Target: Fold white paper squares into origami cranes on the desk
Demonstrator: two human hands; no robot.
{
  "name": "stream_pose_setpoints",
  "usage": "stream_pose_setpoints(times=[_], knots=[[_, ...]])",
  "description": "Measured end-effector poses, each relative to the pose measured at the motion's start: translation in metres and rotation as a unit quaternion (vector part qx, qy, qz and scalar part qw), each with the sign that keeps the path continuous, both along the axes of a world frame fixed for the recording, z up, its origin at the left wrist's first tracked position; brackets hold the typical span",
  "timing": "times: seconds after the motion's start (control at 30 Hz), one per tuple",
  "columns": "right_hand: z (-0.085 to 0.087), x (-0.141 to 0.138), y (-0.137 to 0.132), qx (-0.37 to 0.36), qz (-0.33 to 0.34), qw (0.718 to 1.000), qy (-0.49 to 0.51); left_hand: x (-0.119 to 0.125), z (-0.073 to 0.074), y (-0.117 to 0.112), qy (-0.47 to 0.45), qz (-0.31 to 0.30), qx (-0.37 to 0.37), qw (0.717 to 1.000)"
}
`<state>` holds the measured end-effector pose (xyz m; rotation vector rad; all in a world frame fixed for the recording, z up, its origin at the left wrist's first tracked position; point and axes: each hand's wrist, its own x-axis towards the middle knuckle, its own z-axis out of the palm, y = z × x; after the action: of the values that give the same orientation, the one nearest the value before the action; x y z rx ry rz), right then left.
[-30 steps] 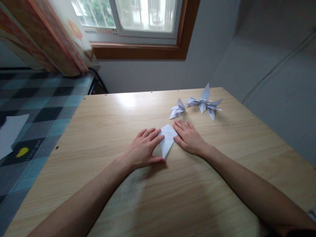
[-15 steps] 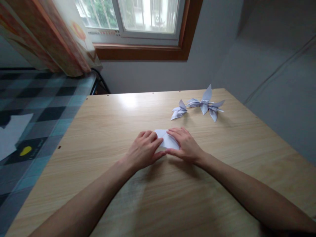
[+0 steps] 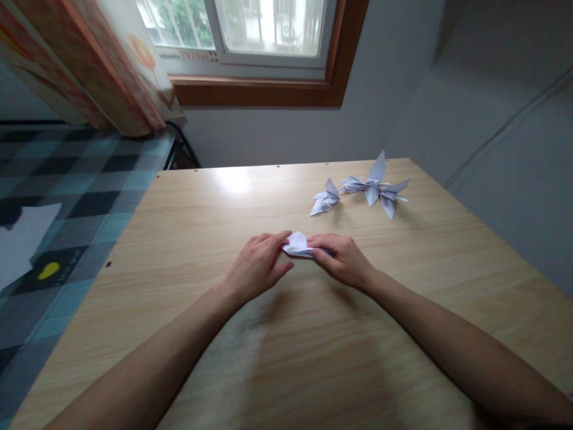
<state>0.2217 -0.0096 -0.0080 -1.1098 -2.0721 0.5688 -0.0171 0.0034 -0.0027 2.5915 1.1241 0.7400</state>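
A small folded piece of white paper point(image 3: 297, 243) is between my two hands, over the middle of the table, its layers showing along the near edge. My right hand point(image 3: 342, 257) pinches its right end, thumb in front and fingers on top. At the left end is my left hand point(image 3: 259, 263), thumb spread away from the fingers. Its fingertips touch or nearly touch the paper's left corner. Beyond the hands lie folded white paper flowers: a single one point(image 3: 326, 198) and a cluster with pointed petals point(image 3: 372, 182).
The pale wooden table point(image 3: 179, 239) runs up towards the wall under a window point(image 3: 268, 30). On the left, a checked cloth point(image 3: 89, 197) carries white paper sheets point(image 3: 33, 233). An orange patterned curtain point(image 3: 89, 60) hangs above it.
The paper now looks narrower, its near side folded up with layered edges. My left thumb has come away from it, and my right hand has closed on its right end.
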Motion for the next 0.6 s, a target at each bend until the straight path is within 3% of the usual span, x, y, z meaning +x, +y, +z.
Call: stream_pose_setpoints(times=[0.13, 0.43, 0.6], knots=[[-0.0005, -0.0003, 0.0015, -0.021, -0.035, 0.999, 0.018, -0.0004, -0.0016, 0.0021, -0.032, 0.021, -0.002, 0.999], [-0.0004, 0.0002, 0.0024, 0.020, -0.060, 0.995, -0.070, -0.0018, 0.0012, 0.0029, -0.025, 0.007, 0.002, 1.000], [-0.0010, -0.0011, 0.0006, 0.038, -0.039, 0.997, -0.059, -0.0012, 0.0028, 0.0030, -0.031, 0.015, 0.020, 0.999]])
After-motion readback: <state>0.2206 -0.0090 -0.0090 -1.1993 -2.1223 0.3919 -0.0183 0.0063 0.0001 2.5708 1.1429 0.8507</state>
